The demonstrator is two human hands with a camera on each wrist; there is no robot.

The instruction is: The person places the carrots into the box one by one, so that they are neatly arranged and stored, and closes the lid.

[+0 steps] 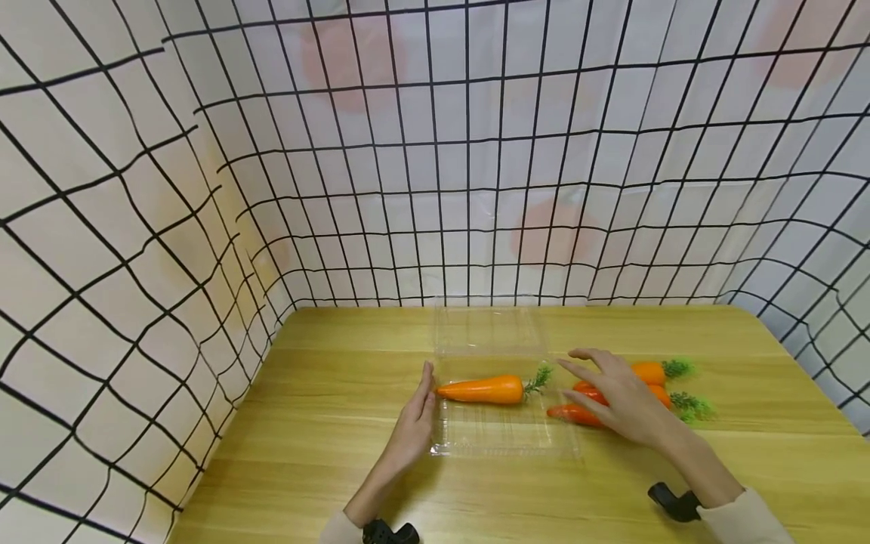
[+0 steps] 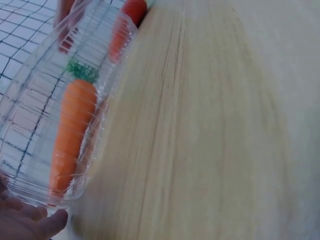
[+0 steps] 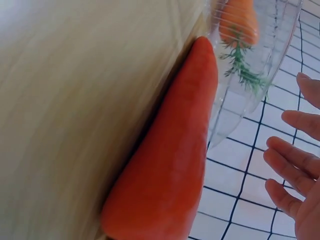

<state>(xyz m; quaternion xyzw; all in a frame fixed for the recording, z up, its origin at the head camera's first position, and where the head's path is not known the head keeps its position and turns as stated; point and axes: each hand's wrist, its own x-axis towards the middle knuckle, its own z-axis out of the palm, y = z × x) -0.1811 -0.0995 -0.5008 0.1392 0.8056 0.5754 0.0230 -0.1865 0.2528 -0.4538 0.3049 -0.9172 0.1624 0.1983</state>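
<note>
An orange carrot with a green top lies inside a clear plastic clamshell box, its tip towards the left wall and its lid folded back. At that left wall, my left hand rests with fingers extended; the left wrist view shows its fingertips by the box end. Over the carrots right of the box hovers my right hand, fingers spread and holding nothing. Beneath and beside it are a red-orange carrot and an orange carrot. The right wrist view shows one carrot close up, apart from the fingers.
The wooden table carries everything. White walls with a black grid enclose its back and sides. Green carrot tops stick out to the right of my right hand. Dark wrist straps sit on both wrists.
</note>
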